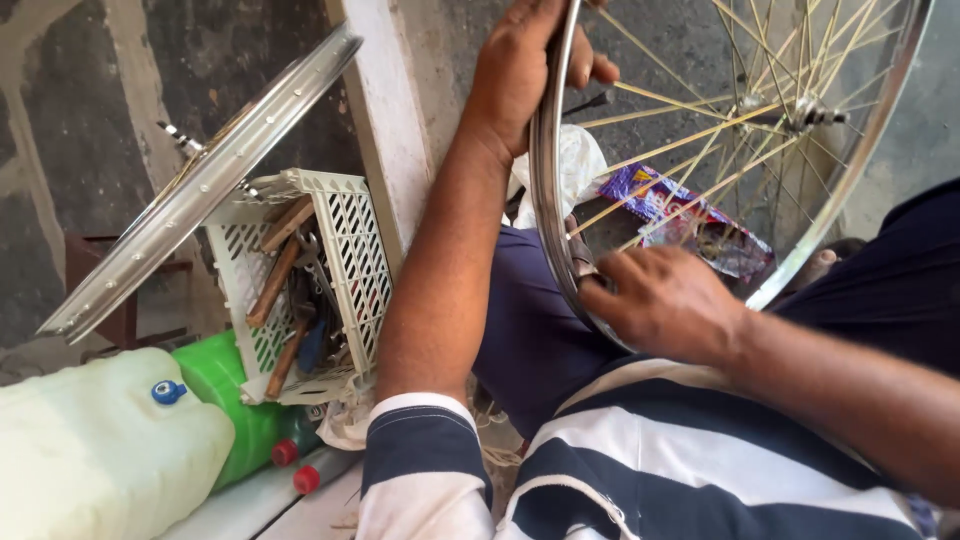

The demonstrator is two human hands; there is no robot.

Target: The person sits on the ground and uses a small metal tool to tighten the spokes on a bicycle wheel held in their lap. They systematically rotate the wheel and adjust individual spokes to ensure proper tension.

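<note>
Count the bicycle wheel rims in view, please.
2. One spoked wheel rim is gripped by the left hand at its top and the right hand lower down; a second rim leans over the white plastic crate at left. Others may be hidden.

Silver-grey on the spoked wheel (700,130) under the left hand (525,70) and right hand (665,300), with pale golden spokes; same bright silver on the second wheel rim (200,185). Cream-white with a diamond lattice of holes on the plastic crate (350,250), brown on the wooden tool handles (275,280) inside. Navy and white stripes across the shirt (640,470), purple on the foil wrapper (660,195), green on the bottle (225,385), milky white with a blue cap on the jerrycan (100,450).
</note>
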